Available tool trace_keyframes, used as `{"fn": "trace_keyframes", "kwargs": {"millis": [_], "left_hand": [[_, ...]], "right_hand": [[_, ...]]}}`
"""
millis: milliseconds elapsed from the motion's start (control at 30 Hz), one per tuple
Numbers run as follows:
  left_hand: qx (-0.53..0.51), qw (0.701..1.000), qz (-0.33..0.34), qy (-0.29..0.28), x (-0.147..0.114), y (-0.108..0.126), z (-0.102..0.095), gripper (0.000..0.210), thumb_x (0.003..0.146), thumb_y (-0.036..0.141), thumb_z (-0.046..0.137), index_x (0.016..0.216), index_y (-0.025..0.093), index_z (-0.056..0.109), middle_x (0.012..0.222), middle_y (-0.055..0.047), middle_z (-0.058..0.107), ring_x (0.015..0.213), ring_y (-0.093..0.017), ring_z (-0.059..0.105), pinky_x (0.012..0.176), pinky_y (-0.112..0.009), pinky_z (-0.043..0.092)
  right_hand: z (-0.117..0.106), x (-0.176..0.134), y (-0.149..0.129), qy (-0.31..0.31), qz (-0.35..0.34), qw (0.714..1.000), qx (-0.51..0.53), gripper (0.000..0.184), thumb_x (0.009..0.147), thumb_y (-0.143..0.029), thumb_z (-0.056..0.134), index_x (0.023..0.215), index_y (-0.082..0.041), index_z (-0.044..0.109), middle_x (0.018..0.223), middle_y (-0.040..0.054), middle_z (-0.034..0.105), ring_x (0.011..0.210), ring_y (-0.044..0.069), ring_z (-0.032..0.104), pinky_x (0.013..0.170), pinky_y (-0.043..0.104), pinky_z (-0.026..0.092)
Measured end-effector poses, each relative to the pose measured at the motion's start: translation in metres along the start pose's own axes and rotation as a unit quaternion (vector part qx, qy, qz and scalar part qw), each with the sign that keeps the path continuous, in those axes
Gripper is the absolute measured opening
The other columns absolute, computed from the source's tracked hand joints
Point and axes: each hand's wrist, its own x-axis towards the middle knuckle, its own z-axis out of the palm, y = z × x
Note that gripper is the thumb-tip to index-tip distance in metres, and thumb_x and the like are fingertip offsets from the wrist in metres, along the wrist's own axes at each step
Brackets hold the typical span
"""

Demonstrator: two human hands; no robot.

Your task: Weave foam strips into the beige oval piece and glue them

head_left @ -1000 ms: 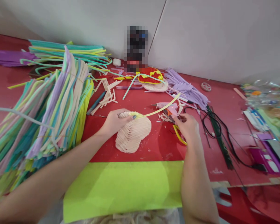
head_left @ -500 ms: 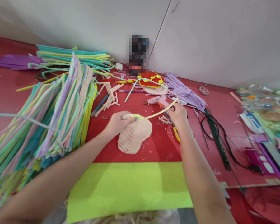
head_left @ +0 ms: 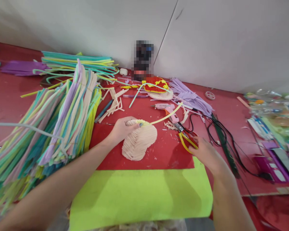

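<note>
My left hand (head_left: 124, 129) is closed on the upper left edge of a cream piece (head_left: 139, 144) made of rows of pipe cleaner. Under its thumb, a pale yellow pipe cleaner (head_left: 165, 119) is pinned against the piece, its free end curving up to the right. My right hand (head_left: 204, 152) has its fingers closed at the yellow handles of the scissors (head_left: 186, 141), which lie with their blades toward the glue gun. Just beyond the blades rests a pink glue gun (head_left: 167, 110).
Bundled pipe cleaners (head_left: 69, 112) are heaped on the left. Lilac pipe cleaners (head_left: 190, 96) and a red and yellow piece (head_left: 156, 85) lie at the back. A black cord (head_left: 227, 130) curls on the right. A lime green sheet (head_left: 139, 192) covers the front edge.
My right hand has let go of the yellow pipe cleaner's free end and moved down and right to the scissors. My left hand keeps its hold on the cream piece.
</note>
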Motion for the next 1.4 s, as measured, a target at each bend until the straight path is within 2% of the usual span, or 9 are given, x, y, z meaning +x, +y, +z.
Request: {"fn": "trace_keyframes", "kwargs": {"millis": [200,367,500,700,800,933,1167,1267,1400], "left_hand": [[-0.008,1.000,0.000,0.002,0.000,0.000,0.000,0.035,0.066,0.045,0.073,0.085,0.016,0.069,0.083,-0.002,0.070,0.077,-0.016,0.062,0.070,-0.025,0.047],[0.005,1.000,0.002,0.006,0.001,-0.002,0.000,0.034,0.066,0.044,0.073,0.085,0.016,0.069,0.083,-0.002,0.070,0.077,-0.016,0.062,0.070,-0.025,0.047],[0.000,1.000,0.003,0.003,0.002,-0.004,0.000,0.033,0.067,0.043,0.072,0.085,0.016,0.069,0.083,-0.002,0.070,0.078,-0.016,0.062,0.070,-0.025,0.047],[-0.013,1.000,0.001,0.000,0.003,-0.005,0.000,0.033,0.067,0.044,0.073,0.085,0.016,0.069,0.082,-0.002,0.069,0.075,-0.016,0.061,0.069,-0.025,0.047],[-0.030,0.999,-0.012,0.005,0.002,-0.003,0.000,0.034,0.066,0.045,0.074,0.084,0.016,0.069,0.081,-0.002,0.069,0.074,-0.016,0.061,0.067,-0.024,0.046],[-0.058,0.998,-0.024,0.013,0.001,-0.001,0.000,0.033,0.065,0.043,0.075,0.081,0.015,0.068,0.077,-0.002,0.067,0.071,-0.014,0.060,0.065,-0.023,0.046],[-0.079,0.996,-0.027,0.016,0.000,-0.001,-0.001,0.036,0.064,0.045,0.075,0.083,0.015,0.068,0.079,-0.002,0.067,0.072,-0.015,0.060,0.065,-0.024,0.047],[-0.087,0.996,-0.030,0.014,-0.001,0.000,-0.001,0.036,0.064,0.045,0.075,0.083,0.015,0.068,0.079,-0.003,0.067,0.072,-0.016,0.061,0.064,-0.024,0.047],[-0.123,0.992,-0.034,0.005,-0.001,0.001,-0.001,0.035,0.064,0.044,0.075,0.084,0.016,0.068,0.079,-0.003,0.068,0.071,-0.015,0.061,0.065,-0.024,0.047]], "right_hand": [[0.007,0.014,0.007,0.000,0.036,0.999,-0.015,0.030,0.071,-0.028,0.059,0.099,-0.019,0.058,0.089,0.0085,0.068,0.081,0.024,0.065,0.070,0.033,0.047],[-0.002,0.014,0.020,0.025,0.007,0.999,0.033,0.029,0.071,-0.031,0.061,0.098,-0.021,0.059,0.091,0.0064,0.069,0.082,0.022,0.065,0.072,0.033,0.049],[-0.019,0.010,0.025,-0.034,0.001,0.995,0.095,0.031,0.071,-0.037,0.062,0.097,-0.021,0.061,0.086,0.0053,0.069,0.076,0.022,0.064,0.068,0.033,0.049],[-0.042,0.001,0.023,-0.135,0.030,0.927,0.349,0.049,0.058,-0.058,0.071,0.089,-0.021,0.064,0.093,0.0077,0.069,0.085,0.026,0.065,0.067,0.035,0.054],[-0.045,-0.004,0.019,-0.144,0.026,0.920,0.364,0.050,0.057,-0.054,0.076,0.092,-0.020,0.063,0.091,0.0083,0.067,0.082,0.025,0.064,0.067,0.034,0.054],[-0.040,-0.005,0.001,-0.140,-0.007,0.919,0.369,0.038,0.063,-0.045,0.076,0.085,-0.020,0.057,0.071,0.0009,0.061,0.061,0.015,0.058,0.055,0.027,0.049],[-0.022,-0.010,-0.032,-0.081,0.013,0.912,0.403,0.049,0.073,-0.066,0.056,0.059,-0.022,0.040,0.042,-0.0063,0.035,0.034,0.008,0.034,0.034,0.022,0.027],[-0.022,-0.011,-0.032,-0.087,-0.034,0.895,0.437,0.047,0.078,-0.068,0.048,0.067,-0.022,0.046,0.048,-0.0052,0.038,0.035,0.007,0.031,0.034,0.022,0.023],[-0.028,-0.012,-0.031,-0.204,-0.010,0.865,0.458,0.053,0.064,-0.066,0.062,0.096,-0.025,0.051,0.073,-0.0023,0.049,0.043,0.008,0.040,0.036,0.024,0.033]]}}
